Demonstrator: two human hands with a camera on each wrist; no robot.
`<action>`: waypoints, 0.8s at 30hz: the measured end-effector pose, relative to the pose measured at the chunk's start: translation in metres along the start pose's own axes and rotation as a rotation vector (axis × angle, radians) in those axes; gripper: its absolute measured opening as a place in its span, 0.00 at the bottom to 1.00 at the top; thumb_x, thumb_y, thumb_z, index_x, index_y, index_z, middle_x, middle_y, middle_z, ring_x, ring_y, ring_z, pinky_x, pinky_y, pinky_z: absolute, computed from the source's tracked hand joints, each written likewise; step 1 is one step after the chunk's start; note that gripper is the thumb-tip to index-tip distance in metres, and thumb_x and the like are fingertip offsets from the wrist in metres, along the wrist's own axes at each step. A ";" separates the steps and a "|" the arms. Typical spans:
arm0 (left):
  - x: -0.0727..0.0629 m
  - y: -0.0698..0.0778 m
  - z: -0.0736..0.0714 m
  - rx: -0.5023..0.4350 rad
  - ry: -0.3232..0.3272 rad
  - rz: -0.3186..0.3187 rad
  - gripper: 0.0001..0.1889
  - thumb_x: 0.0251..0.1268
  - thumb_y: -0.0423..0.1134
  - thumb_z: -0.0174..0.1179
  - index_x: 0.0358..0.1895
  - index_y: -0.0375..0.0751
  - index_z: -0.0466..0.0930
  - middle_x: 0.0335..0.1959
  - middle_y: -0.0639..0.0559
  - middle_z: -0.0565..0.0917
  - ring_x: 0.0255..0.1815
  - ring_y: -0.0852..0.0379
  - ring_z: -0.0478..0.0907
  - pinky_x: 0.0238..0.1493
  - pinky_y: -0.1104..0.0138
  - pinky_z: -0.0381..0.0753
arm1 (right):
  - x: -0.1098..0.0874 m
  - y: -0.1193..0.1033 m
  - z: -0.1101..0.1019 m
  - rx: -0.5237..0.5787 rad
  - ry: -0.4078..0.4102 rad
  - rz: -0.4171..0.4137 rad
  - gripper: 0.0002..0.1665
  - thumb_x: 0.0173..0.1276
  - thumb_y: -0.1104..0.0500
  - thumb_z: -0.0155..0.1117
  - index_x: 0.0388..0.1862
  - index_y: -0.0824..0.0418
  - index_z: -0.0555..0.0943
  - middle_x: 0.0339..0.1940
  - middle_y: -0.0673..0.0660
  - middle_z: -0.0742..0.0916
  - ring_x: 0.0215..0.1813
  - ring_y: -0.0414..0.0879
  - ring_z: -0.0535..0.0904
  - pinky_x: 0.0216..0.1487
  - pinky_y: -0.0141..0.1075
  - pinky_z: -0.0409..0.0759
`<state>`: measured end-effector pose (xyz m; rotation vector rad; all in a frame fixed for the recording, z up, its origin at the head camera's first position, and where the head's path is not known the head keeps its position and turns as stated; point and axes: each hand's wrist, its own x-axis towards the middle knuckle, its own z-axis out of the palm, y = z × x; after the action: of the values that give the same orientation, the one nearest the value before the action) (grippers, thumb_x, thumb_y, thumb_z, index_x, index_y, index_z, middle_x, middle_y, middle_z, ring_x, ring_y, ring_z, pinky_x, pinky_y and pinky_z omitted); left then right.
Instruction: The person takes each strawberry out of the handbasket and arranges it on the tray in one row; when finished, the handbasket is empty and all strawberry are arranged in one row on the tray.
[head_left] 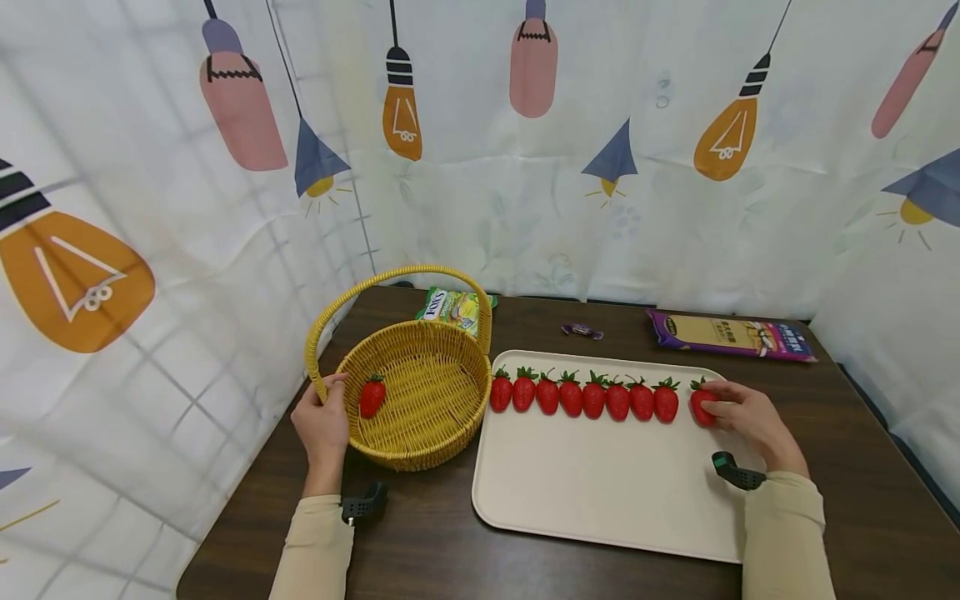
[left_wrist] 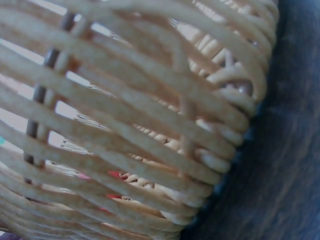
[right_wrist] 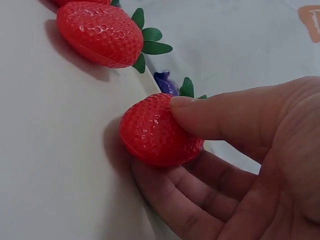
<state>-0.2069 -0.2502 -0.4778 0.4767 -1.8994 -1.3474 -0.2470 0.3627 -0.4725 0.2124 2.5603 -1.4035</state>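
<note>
A yellow wicker basket (head_left: 420, 454) with a tall arched handle stands on the left of the table, one strawberry (head_left: 372, 397) lying inside it. My left hand (head_left: 322, 417) grips the basket at the base of its handle; the left wrist view is filled by the woven wall (left_wrist: 125, 110). At the right end of a cream tray (head_left: 600, 483), my right hand (head_left: 753, 421) pinches a red plastic strawberry (right_wrist: 157, 132) between thumb and fingers. Several more strawberries (head_left: 593, 398) form a row along the tray's back edge, leaves pointing away from me.
Behind the basket lies a green Fox's candy bag (head_left: 453, 310). A small purple wrapped candy (head_left: 582, 332) sits behind the tray, and a long purple food packet (head_left: 731, 335) is at the back right. A printed curtain (head_left: 480, 192) hangs along the table's back.
</note>
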 end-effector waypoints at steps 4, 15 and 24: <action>0.000 0.000 0.000 0.005 0.000 -0.005 0.13 0.70 0.40 0.55 0.38 0.38 0.88 0.10 0.58 0.69 0.10 0.64 0.52 0.13 0.69 0.53 | 0.001 -0.001 0.002 -0.035 0.006 -0.008 0.38 0.71 0.45 0.61 0.70 0.67 0.66 0.65 0.73 0.71 0.57 0.60 0.71 0.43 0.34 0.78; 0.001 0.003 -0.001 0.010 0.001 -0.023 0.12 0.69 0.40 0.56 0.39 0.41 0.89 0.13 0.56 0.72 0.12 0.62 0.54 0.16 0.69 0.55 | 0.002 -0.005 0.007 -0.058 -0.013 -0.051 0.36 0.71 0.47 0.61 0.68 0.68 0.68 0.63 0.73 0.72 0.48 0.52 0.79 0.42 0.32 0.79; 0.001 0.004 -0.001 -0.015 -0.017 -0.030 0.13 0.69 0.41 0.56 0.40 0.39 0.89 0.13 0.56 0.71 0.11 0.65 0.55 0.15 0.69 0.55 | 0.002 -0.007 0.006 -0.098 -0.040 -0.066 0.34 0.71 0.51 0.62 0.68 0.68 0.68 0.62 0.72 0.74 0.51 0.54 0.77 0.44 0.35 0.78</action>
<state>-0.2058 -0.2499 -0.4738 0.4895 -1.9010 -1.3882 -0.2503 0.3541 -0.4704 0.0837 2.6167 -1.2863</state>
